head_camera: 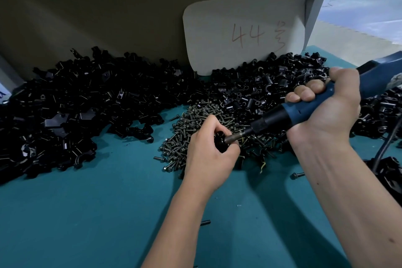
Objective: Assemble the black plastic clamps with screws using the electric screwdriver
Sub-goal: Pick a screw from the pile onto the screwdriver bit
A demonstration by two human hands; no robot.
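The left hand [208,146] pinches 1 small black plastic clamp [220,140] just above the teal bench [87,213], bracing it, I judge, so it cannot spin while the right hand [326,109] grips the blue electric screwdriver [289,113] with its metal bit tip against the clamp. The grey pile of loose screws [195,124] lies directly beneath, black clamp heaps [65,111] crowd both sides, and a cardboard sign marked 44 [243,30] stands behind
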